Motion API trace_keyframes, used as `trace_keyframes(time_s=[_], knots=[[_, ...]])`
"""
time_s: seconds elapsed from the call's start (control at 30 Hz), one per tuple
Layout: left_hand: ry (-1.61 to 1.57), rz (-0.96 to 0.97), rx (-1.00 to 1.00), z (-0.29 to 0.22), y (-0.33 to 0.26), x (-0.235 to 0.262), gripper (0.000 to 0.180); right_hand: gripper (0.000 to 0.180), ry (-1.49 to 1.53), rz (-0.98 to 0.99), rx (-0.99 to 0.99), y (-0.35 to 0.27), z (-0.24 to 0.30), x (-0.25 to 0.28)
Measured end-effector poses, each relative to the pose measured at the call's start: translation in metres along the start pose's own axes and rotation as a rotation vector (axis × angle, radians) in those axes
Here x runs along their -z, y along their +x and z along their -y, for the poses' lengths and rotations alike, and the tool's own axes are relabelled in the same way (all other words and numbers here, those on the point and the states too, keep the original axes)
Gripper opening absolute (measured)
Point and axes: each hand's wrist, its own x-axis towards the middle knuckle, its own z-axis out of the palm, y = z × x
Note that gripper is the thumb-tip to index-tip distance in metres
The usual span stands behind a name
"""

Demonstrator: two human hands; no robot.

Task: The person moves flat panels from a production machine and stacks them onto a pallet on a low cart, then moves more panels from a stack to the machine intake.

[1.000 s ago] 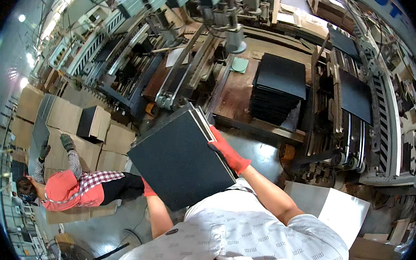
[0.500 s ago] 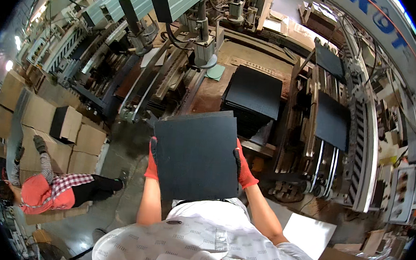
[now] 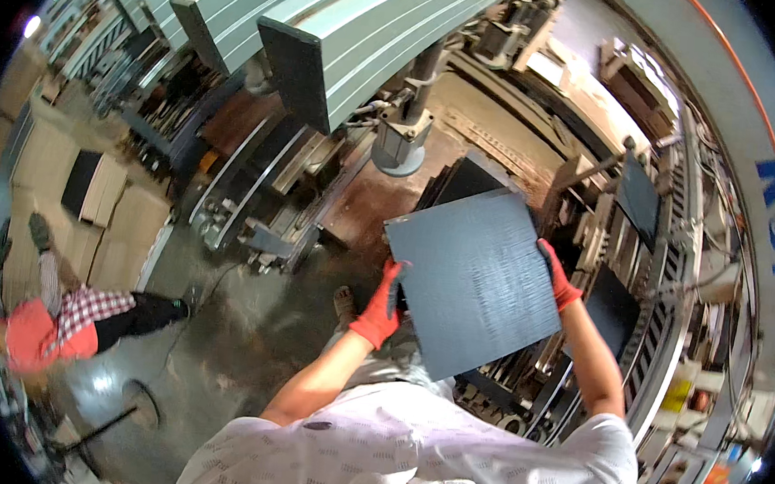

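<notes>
In front of my body a square black panel (image 3: pixel 480 281) is held tilted, one side in each gloved hand. My left hand (image 3: pixel 380 310), in a red glove with a dark palm, is closed on its left edge. On the opposite edge my right hand (image 3: pixel 559 278), in a red glove too, grips the panel, its fingers partly hidden beneath. Just beyond the panel, partly covered by it, stands a stack of similar dark panels (image 3: pixel 467 180) on the machine bed. Whether more than one panel is in my hands, I cannot tell.
Over the machine bed hangs a cylinder with a round pad (image 3: pixel 401 152), below large pale green beams (image 3: pixel 377 27). Two dark panels, including a near one (image 3: pixel 613 305), lie along the right conveyor. Far left, a person (image 3: pixel 53 329) reaches over cardboard boxes (image 3: pixel 124 235).
The panel has moved right and turned counterclockwise, and now overlaps the stack in view. Both hands keep hold of it. My view has shifted, bringing the beams closer.
</notes>
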Motion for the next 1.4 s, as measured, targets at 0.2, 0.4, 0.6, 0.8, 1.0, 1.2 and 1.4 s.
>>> trace_keyframes(time_s=[0.2, 0.4, 0.6, 0.8, 1.0, 1.2, 1.4], knots=[[1.035, 0.131, -1.004, 0.045, 0.024, -0.039, 0.078, 0.077, -0.569, 0.711, 0.355, 0.131, 0.132, 0.076], [0.140, -0.176, -0.116, 0.077, 0.054, -0.114, 0.117, 0.068, -1.347, 0.173, 0.593, 0.217, 0.163, 0.049], [0.797, -0.620, -0.279, 0.156, 0.163, -0.029, 0.109, 0.060, -1.783, -0.134, 0.787, 0.232, 0.157, 0.000], [0.871, -0.400, -0.242, 0.098, 0.137, -0.029, 0.096, 0.052, -1.836, -0.266, 0.953, 0.189, 0.161, -0.027], [1.060, -0.073, -0.398, 0.076, 0.084, 0.062, 0.088, 0.044, -1.709, -0.241, 1.336, 0.082, 0.133, -0.079], [0.786, -0.608, 0.068, 0.077, -0.014, 0.246, 0.067, 0.037, -1.550, 0.085, 1.576, 0.012, 0.032, -0.161], [1.206, -0.956, 0.296, 0.093, -0.197, 0.383, 0.050, 0.047, -1.566, 0.244, 1.732, 0.004, -0.126, -0.276]])
